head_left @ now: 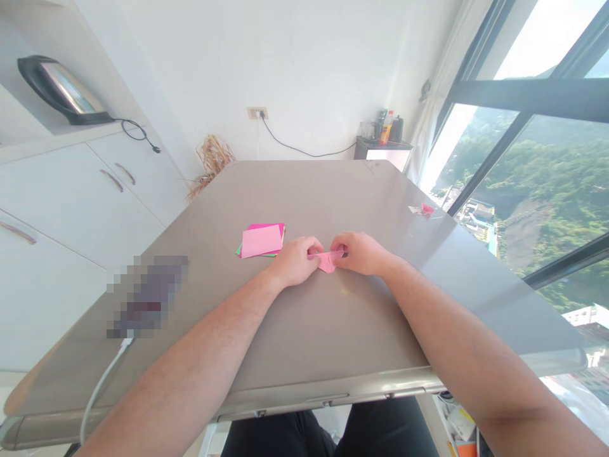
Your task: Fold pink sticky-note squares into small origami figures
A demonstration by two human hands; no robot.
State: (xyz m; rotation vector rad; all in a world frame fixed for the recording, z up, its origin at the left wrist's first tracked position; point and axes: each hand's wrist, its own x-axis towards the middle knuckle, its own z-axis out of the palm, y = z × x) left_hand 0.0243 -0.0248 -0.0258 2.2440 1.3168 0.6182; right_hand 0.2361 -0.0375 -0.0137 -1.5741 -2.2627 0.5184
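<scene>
A small folded pink paper (327, 260) lies on the grey table (304, 324) between my two hands. My left hand (295, 259) has its fingers curled and pinches the paper's left end. My right hand (359, 252) pinches the right end, fingers pressed together on it. Both forearms rest on the table. A stack of coloured paper squares (261, 240), pink on top with magenta and green beneath, lies just left of my left hand.
A small folded pink and white paper piece (422, 209) sits near the table's right edge. A white cable (102, 381) runs off the front left beside a blurred object. White cabinets stand left, a large window right, dried grass at the far corner.
</scene>
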